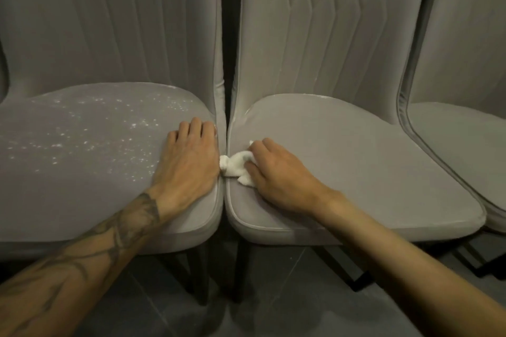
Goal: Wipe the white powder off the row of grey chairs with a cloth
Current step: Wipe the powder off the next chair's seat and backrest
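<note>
Tattooed forearm [82, 254] w/ left hand [189, 156] flat at right edge of powdered seat [82, 161], right hand [276, 175] grips cloth [235, 164] at left edge of next seat [356, 161]; powder [131, 125] may fall into gap [226, 101] btw them.

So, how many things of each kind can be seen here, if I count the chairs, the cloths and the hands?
3 grey chairs: left chair, middle chair, right chair, only partly in view
1 white cloth
2 hands: left hand, right hand
Total: 6
</note>
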